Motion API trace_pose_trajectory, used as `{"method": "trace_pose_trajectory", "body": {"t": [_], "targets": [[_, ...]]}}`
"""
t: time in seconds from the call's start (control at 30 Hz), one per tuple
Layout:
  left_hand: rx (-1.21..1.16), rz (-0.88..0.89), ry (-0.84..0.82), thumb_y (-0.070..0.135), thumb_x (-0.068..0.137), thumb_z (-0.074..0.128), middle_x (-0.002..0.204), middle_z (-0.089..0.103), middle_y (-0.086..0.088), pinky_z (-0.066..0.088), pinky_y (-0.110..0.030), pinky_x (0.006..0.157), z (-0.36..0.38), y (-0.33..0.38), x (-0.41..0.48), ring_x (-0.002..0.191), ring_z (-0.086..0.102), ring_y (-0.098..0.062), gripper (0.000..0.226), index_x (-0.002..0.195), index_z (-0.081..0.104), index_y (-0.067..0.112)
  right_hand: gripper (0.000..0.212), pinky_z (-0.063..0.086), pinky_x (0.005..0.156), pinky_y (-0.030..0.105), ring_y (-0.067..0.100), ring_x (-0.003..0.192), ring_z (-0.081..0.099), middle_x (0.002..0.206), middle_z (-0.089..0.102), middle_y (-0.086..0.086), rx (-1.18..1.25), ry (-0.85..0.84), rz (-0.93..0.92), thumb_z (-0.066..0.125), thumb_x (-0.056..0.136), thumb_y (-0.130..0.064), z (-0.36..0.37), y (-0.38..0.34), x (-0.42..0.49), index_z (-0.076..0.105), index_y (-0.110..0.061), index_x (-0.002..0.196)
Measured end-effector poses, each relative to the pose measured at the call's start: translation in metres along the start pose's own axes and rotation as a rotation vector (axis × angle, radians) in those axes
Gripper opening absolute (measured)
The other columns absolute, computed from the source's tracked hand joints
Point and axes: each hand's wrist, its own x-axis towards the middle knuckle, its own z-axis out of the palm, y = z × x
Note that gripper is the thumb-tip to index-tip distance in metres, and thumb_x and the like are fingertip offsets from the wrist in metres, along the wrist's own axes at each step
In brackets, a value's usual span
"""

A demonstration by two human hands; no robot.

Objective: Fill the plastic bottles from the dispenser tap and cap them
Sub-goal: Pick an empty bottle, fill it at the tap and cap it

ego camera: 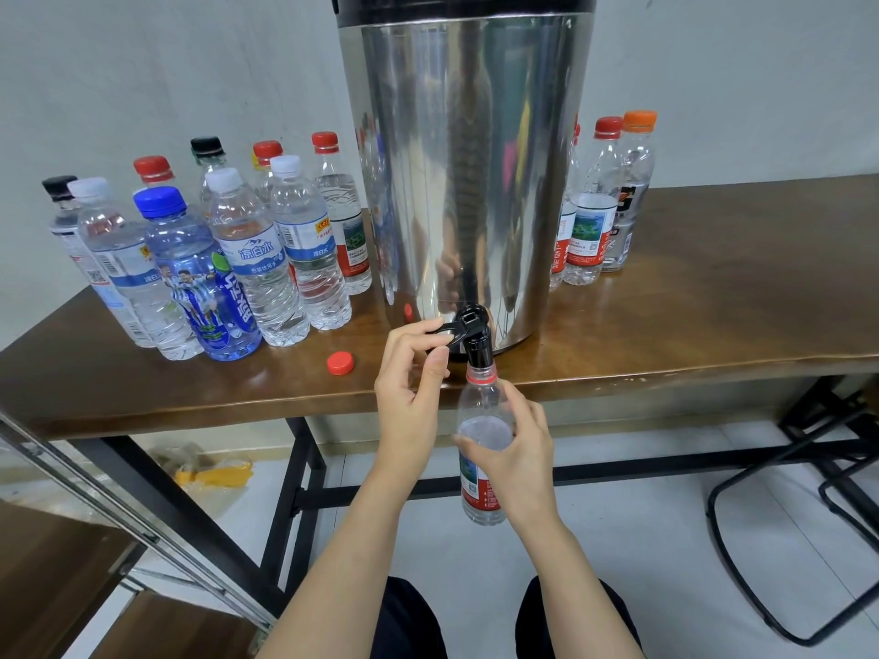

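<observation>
Dispenser [466, 173] stands near tabletop [689, 316] front edge, tap [477, 342] overhanging edge. Bottle [481, 406] uncapped, upright, held in open space below edge, in front of black table frame [304, 468]; mouth directly under tap spout. Right hand [518, 449] wraps bottle mid-body from right. Left hand [411, 387] pinches tap lever [444, 329], fingers curled over it. Loose red cap [340, 363] on tabletop, just left of left hand. Capped bottles [247, 249] crowd left of dispenser, few more [599, 206] on right. Chair frame [785, 516] on floor, lower right.
</observation>
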Motion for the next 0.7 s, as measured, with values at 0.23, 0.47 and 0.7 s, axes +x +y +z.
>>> {"method": "trace_pose_trajectory", "body": {"t": [0.23, 0.47, 0.7], "targets": [[0.001, 0.000, -0.003, 0.025, 0.095, 0.053, 0.117, 0.059, 0.022, 0.049, -0.020, 0.076, 0.0005, -0.0004, 0.0003, 0.098, 0.060, -0.018, 0.013, 0.099, 0.066, 0.023, 0.083, 0.042, 0.096, 0.024, 0.007, 0.113, 0.046, 0.121, 0.046, -0.005, 0.029, -0.003, 0.002, 0.088, 0.070, -0.020, -0.0011, -0.0016, 0.0002, 0.046, -0.032, 0.141], [0.000, 0.001, -0.006, 0.026, 0.096, 0.054, 0.117, 0.059, 0.021, 0.050, -0.023, 0.076, -0.0001, -0.0011, 0.0001, 0.094, 0.060, -0.022, 0.013, 0.100, 0.066, 0.024, 0.083, 0.040, 0.093, 0.021, 0.005, 0.112, 0.045, 0.121, 0.046, -0.006, 0.015, -0.008, -0.005, 0.087, 0.071, -0.020, -0.0005, -0.0016, 0.0002, 0.045, -0.032, 0.142], [-0.007, 0.008, -0.012, 0.024, 0.096, 0.053, 0.118, 0.059, 0.018, 0.050, -0.021, 0.075, -0.0003, -0.0023, 0.0003, 0.097, 0.060, -0.017, 0.013, 0.100, 0.066, 0.022, 0.083, 0.038, 0.090, 0.019, 0.004, 0.111, 0.045, 0.121, 0.046, -0.008, 0.015, -0.008, -0.009, 0.087, 0.070, -0.021, -0.0003, 0.0002, 0.0004, 0.045, -0.033, 0.141]]}}
